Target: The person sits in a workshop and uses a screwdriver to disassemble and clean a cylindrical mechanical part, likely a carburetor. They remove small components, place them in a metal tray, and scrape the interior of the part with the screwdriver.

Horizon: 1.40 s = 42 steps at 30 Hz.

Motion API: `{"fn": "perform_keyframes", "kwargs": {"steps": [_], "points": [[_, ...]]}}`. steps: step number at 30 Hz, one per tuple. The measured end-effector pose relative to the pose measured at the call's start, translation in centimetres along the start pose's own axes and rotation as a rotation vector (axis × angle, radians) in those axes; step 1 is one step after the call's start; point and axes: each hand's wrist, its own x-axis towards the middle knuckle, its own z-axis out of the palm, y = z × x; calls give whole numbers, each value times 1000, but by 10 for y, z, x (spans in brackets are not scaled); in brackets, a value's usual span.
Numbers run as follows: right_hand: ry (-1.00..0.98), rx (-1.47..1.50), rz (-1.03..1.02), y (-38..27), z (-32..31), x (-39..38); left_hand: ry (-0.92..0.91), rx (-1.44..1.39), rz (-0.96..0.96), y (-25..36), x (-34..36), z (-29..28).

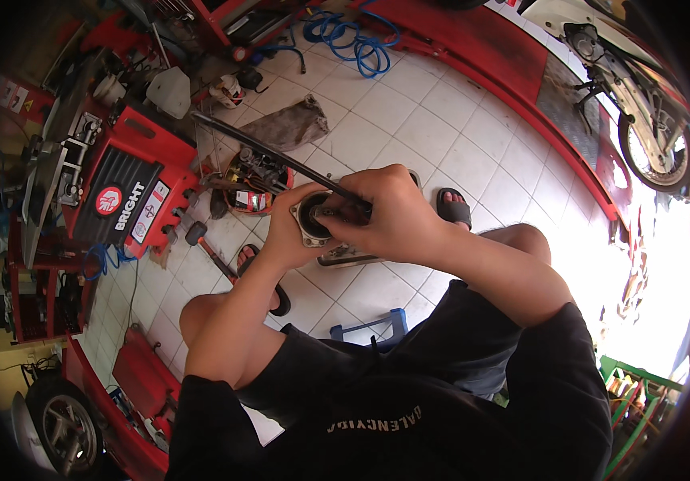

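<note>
A round metal housing [311, 218] with a squarish flange and a dark bore is held in front of the body, its side gripped by the left hand [283, 236]. A long black rod [269, 152] is gripped near one end by the curled right hand [401, 212], whose fingertips are placed at the bore; whether its wall is touched cannot be told. Pale lettering is borne by the black shirt [409, 381], seen upside down below the hands. Well left of the left hand, a red machine [170, 164] is marked with large white lettering, a round emblem [108, 200] and a white symbol label [151, 212]. Nearer that hand, a mallet [210, 252] and a red basin [286, 178] of mechanical parts are set, a printed sticker [250, 200] being shown among the parts. White square tiles [393, 100] are laid as the floor. Farther beyond the hands, a stained cloth [293, 124] and a coiled blue hose [353, 48] are spread; right of the right hand, a red platform [473, 60] and a motorcycle [633, 104] are seen.
</note>
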Motion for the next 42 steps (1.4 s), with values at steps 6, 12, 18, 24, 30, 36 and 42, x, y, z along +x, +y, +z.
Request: {"fn": "perform_keyframes", "kwargs": {"steps": [6, 12, 18, 24, 30, 36, 42], "points": [[6, 234, 174, -8, -20, 5, 54, -158, 48, 11, -5, 1], [86, 504, 593, 3, -52, 18, -2, -544, 57, 19, -4, -6], [101, 619, 670, 27, -46, 20, 56, -659, 111, 29, -6, -12], [-15, 467, 742, 38, -43, 19, 50, -629, 207, 34, -12, -25], [-145, 288, 766, 70, -14, 19, 123, -87, 516, 33, -13, -49], [-329, -37, 754, 134, 41, 4, 176, 11, 609, 31, -24, -54], [-495, 91, 919, 184, 122, -45, 210, -34, 585, 39, -31, -65]]}}
